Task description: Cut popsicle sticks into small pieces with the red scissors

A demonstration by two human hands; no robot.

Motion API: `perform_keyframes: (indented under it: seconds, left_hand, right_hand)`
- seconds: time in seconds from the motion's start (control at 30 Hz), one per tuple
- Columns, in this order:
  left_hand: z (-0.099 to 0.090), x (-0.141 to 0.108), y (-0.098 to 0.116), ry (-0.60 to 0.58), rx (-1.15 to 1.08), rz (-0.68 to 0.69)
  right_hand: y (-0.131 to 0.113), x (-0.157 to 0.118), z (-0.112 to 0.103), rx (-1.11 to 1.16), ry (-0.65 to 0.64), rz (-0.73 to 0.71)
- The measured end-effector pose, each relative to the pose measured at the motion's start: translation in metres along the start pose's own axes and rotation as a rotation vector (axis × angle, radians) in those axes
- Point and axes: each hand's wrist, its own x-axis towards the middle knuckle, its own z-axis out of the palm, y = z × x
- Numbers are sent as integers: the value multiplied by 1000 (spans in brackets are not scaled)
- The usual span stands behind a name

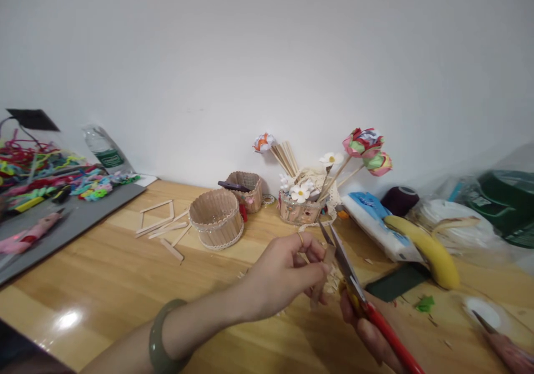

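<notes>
My left hand (287, 276), with a ring and a green bangle on the wrist, pinches a thin wooden strip (329, 255) right of centre. Red-handled scissors (354, 288) are held in my right hand (367, 329), their blades parted and pointing up and away beside the strip. Behind the hands stands a lace-trimmed pot (298, 210) with paper flowers and sticks. A round wooden-stick basket (216, 218) is to the left of my left hand. Small wood scraps lie beneath the hands.
Loose sticks (167, 224) lie left of the basket; a second basket (250, 187) holds a dark object. At right are a banana (434, 251), a tissue pack (375, 224), a dark green flat object (398, 281) and tape (484, 311). A grey board (83, 224) carries colourful items.
</notes>
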Motion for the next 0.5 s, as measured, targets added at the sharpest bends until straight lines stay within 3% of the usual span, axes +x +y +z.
perform_keyframes:
  seconds: [0.17, 0.5]
  left_hand:
    - [-2, 0, -2, -13, -5, 20]
    - [1, 0, -1, -16, -17, 12]
  right_hand:
    - [-7, 6, -1, 11, -42, -8]
    - [-9, 1, 3, 33, -2, 26]
